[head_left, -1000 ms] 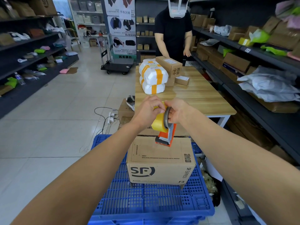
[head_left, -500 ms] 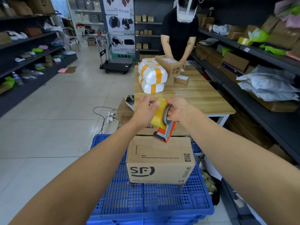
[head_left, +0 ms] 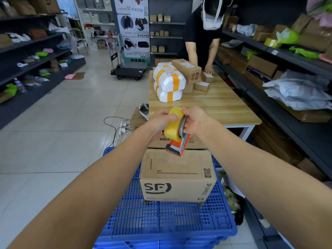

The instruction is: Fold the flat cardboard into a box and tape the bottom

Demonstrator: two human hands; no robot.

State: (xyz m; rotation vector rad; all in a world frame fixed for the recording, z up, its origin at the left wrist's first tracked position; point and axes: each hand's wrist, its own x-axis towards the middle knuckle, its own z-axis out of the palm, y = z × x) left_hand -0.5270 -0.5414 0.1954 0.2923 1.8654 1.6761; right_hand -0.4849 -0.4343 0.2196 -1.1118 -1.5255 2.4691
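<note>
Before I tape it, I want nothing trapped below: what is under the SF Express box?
The SF Express box stands on a blue plastic pallet, with flaps sticking out under its bottom corners. The patch directly beneath it is covered, so anything there cannot be seen.

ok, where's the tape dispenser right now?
Centre of the head view: the tape dispenser is held by the left hand and right hand, above the far edge of the SF box.
</note>
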